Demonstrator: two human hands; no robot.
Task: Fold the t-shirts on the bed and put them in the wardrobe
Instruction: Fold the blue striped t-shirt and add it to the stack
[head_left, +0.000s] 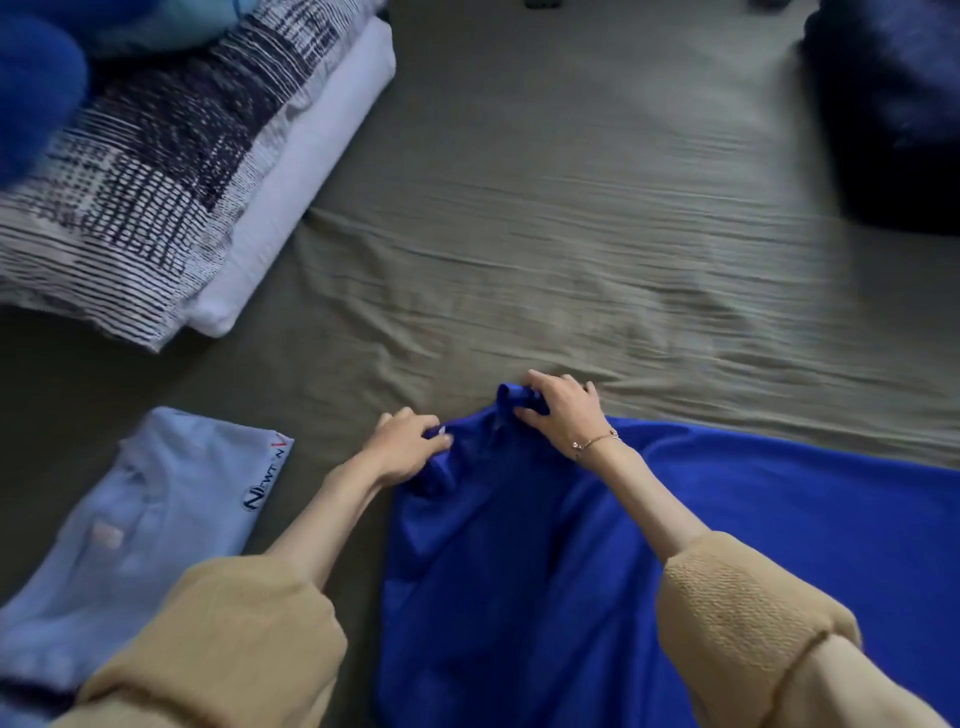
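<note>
Fingers (524, 415) of both hands pinch the blue t-shirt's (571, 571) far edge.

free: bed sheet (597, 208) centre | blocked: pillows (182, 171) (far left), dark bundle (893, 104) right

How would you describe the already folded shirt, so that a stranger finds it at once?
Start from the olive-green bed sheet. At its near left edge lies a folded pale blue t-shirt, left of the left hand. Unlike the royal blue t-shirt, it bears a printed logo.
</note>
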